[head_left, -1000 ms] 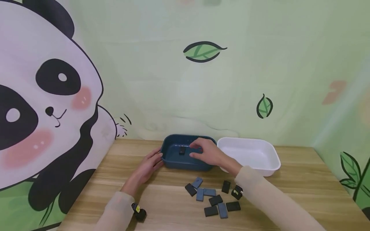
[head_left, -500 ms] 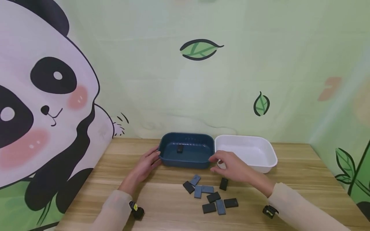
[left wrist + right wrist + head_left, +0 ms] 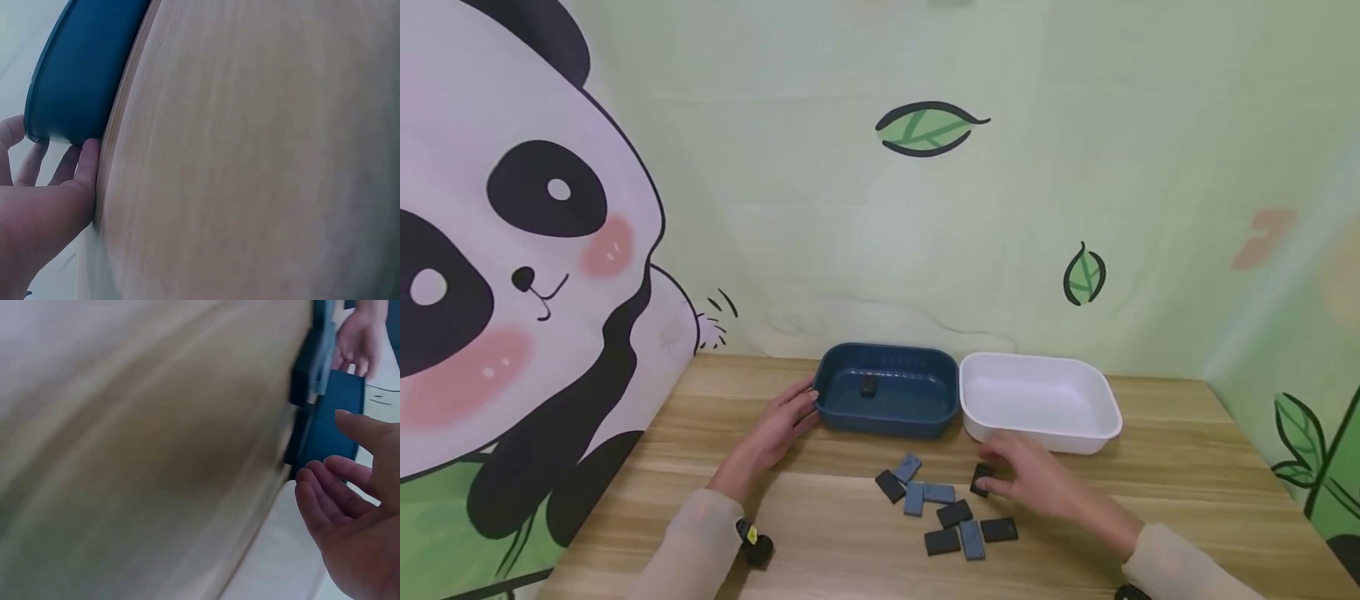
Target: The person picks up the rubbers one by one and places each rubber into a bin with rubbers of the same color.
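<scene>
My left hand (image 3: 784, 423) rests against the left end of the dark blue basin (image 3: 887, 421); in the left wrist view its fingertips (image 3: 89, 150) touch the end wall, with the thumb by the rim. One small black block (image 3: 868, 385) lies inside this basin. My right hand (image 3: 1033, 475) is at a black block (image 3: 981, 481) on the table, its thumb overlapping the block's edge in the head view. Thumb and fingers of that hand stand apart with nothing between them in the right wrist view (image 3: 356, 487). Contact with the block cannot be made out.
Several flat black and grey-blue blocks (image 3: 955, 512) lie scattered on the wooden table (image 3: 835, 533) in front of the basins. A white basin (image 3: 1041, 437) stands right beside the blue one. Behind the table hangs a green panda-print cloth (image 3: 820, 208).
My right hand has moved from above the blue basin, rightward and back towards me, down to the black block on the table. The left hand has stayed at the basin's end.
</scene>
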A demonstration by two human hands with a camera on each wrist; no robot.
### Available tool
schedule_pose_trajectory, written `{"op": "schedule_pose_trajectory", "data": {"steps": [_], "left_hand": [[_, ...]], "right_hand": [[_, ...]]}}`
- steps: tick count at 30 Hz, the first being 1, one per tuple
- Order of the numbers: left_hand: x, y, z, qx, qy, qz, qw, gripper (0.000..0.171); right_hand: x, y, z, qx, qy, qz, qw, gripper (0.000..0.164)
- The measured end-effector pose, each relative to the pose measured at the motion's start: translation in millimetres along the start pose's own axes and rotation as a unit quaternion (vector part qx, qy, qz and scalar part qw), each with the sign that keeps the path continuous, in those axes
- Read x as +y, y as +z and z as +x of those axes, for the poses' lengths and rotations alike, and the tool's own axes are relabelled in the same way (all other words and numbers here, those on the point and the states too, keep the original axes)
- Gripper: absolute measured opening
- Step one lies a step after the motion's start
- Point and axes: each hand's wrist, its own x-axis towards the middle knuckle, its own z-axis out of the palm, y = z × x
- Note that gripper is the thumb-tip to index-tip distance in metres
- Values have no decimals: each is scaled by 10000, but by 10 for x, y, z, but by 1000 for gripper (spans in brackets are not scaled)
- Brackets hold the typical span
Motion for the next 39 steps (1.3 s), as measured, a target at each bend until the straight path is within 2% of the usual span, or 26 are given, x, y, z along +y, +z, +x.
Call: {"op": "schedule_pose_trajectory", "data": {"steps": [5,17,25,29,35,39], "left_hand": [[-11,28,12,-37,31,-38,10000,59],[-10,65,24,-75,84,-61,9999,60],[-1,30,8,-46,70,-12,10000,59],[17,26,5,-56,29,-54,10000,58],[40,19,14,-9,89,-17,10000,59],[26,2,7,-103,58,-13,9999,60]], "right_hand": [[83,67,-60,-46,181,-244,9995,36],[86,116,-81,50,243,-224,9994,31],[174,180,-42,260,-182,-142,9994,32],[98,138,-35,110,74,-207,9997,31],[22,118,-34,102,267,-209,9994,30],[-25,116,-24,-29,444,-273,9986,32]]}}
